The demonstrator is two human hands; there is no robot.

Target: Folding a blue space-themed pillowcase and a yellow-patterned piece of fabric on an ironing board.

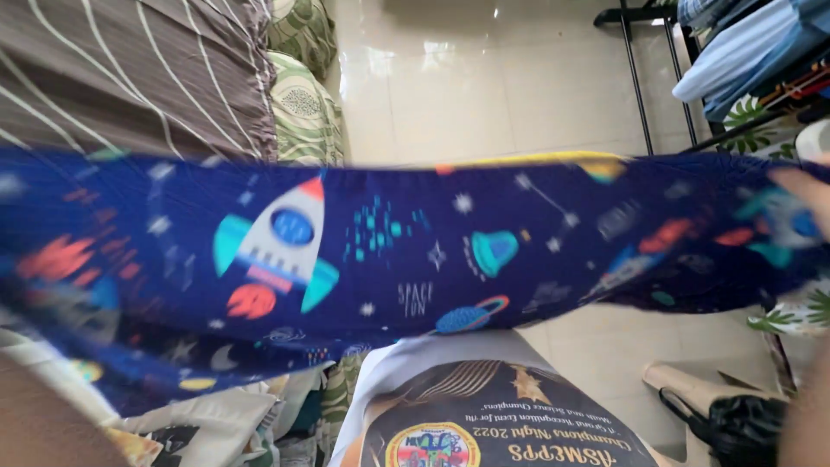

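A dark blue cloth (389, 251) printed with rockets, planets and stars is stretched wide across the view, blurred by motion. My right hand (806, 197) grips its upper right edge, and only the fingers show at the frame's right side. My left hand is not visible. A blurred skin-coloured forearm (39, 424) shows at the lower left, below the cloth's left end, which runs out of the frame.
A bed with a brown striped cover (130, 69) and green patterned pillows (303, 104) lies at the upper left. A black clothes rack (657, 86) with hanging garments stands at the upper right on a glossy tiled floor (484, 86). A black bag (735, 424) sits at the lower right, and piled fabrics (225, 424) at the lower left.
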